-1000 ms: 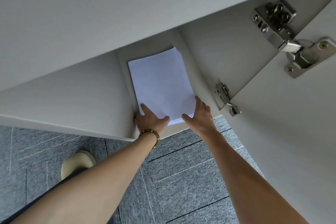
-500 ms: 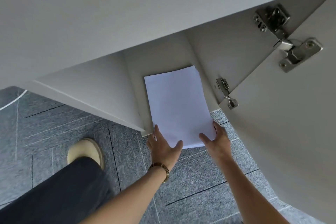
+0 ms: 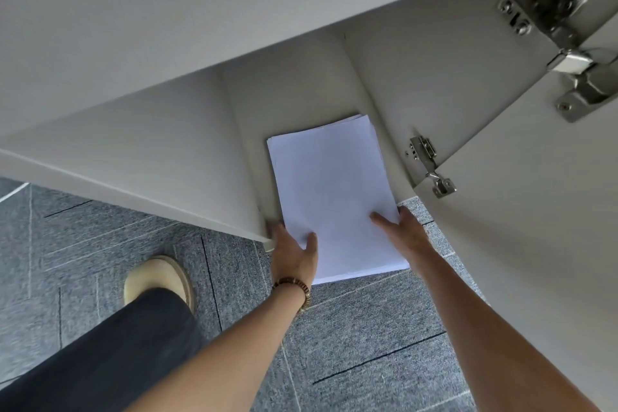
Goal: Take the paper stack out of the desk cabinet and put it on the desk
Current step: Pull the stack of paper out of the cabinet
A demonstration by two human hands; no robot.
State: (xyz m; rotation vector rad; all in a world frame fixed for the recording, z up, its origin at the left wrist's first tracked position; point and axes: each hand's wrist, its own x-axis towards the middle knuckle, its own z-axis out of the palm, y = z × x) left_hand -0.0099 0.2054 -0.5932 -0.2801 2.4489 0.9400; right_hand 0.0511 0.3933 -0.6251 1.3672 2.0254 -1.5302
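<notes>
A white paper stack (image 3: 331, 191) lies half out of the open desk cabinet (image 3: 301, 100), its near end hanging over the carpet. My left hand (image 3: 294, 251) grips the stack's near left edge, thumb on top and fingers underneath. My right hand (image 3: 404, 234) holds the near right edge the same way. The underside of the desk (image 3: 200, 3) fills the top of the view.
The open cabinet door (image 3: 521, 227) stands at the right, with two metal hinges (image 3: 431, 165). Grey carpet (image 3: 351, 338) covers the floor below. My leg in dark trousers and a beige shoe (image 3: 160, 278) are at the lower left.
Both hands have drawn the paper stack toward me, from fully inside the cabinet to half out over the carpet. The thumbs now lie further onto the top sheet.
</notes>
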